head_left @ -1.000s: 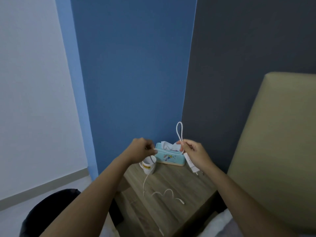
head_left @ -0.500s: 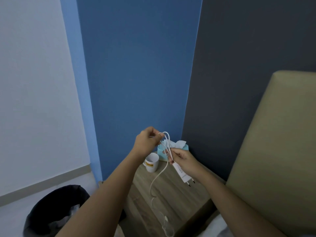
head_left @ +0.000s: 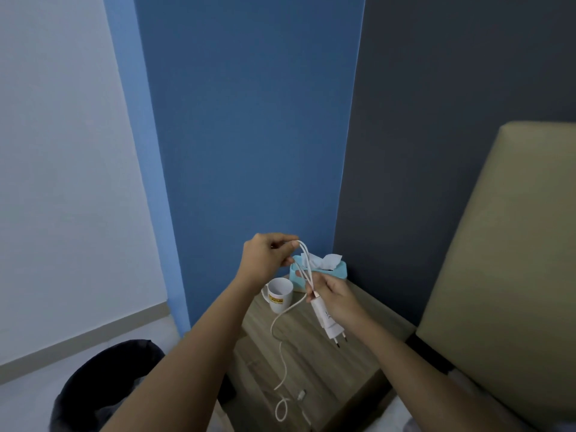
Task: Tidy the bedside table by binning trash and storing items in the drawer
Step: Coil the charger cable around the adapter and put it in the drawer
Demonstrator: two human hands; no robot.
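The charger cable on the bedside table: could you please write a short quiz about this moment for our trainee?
1. True or false: the right hand holds the white charger plug with its prongs pointing down towards the bedside table.
2. Which object stands nearest the white mug? A) the teal tissue box B) the black bin C) the beige headboard
3. Fill in: the left hand pinches a ____ of the white cable above the right hand.

Key: 1 true; 2 A; 3 loop. The cable's free end trails loose over the table top.
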